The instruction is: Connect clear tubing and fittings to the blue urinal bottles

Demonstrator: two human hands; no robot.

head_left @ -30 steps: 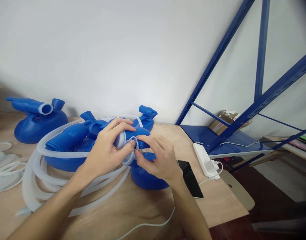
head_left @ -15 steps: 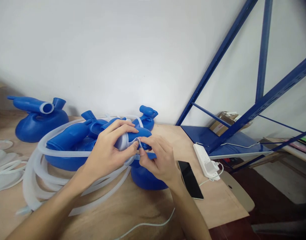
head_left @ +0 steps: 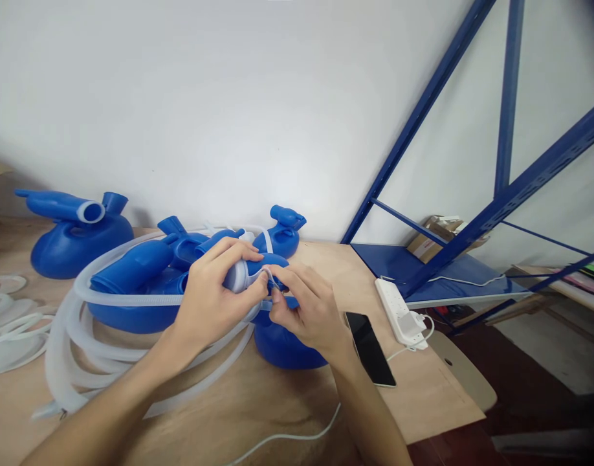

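Left hand [head_left: 210, 305] grips white cap [head_left: 236, 277], right hand [head_left: 310, 309] pinches its strap [head_left: 254, 277], now less looped.

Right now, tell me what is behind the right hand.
Behind the right hand is a blue bottle, its rounded body showing below. The hand covers part of the bottle. A white strap enters the pinch; its far end cannot be made out.

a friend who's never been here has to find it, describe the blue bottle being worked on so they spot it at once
On the wooden table, find the black phone near the right end. Just left of it is the blue bottle. Unlike the other blue bottles, it has the left hand at its white cap and the right hand pinching a pale strap.
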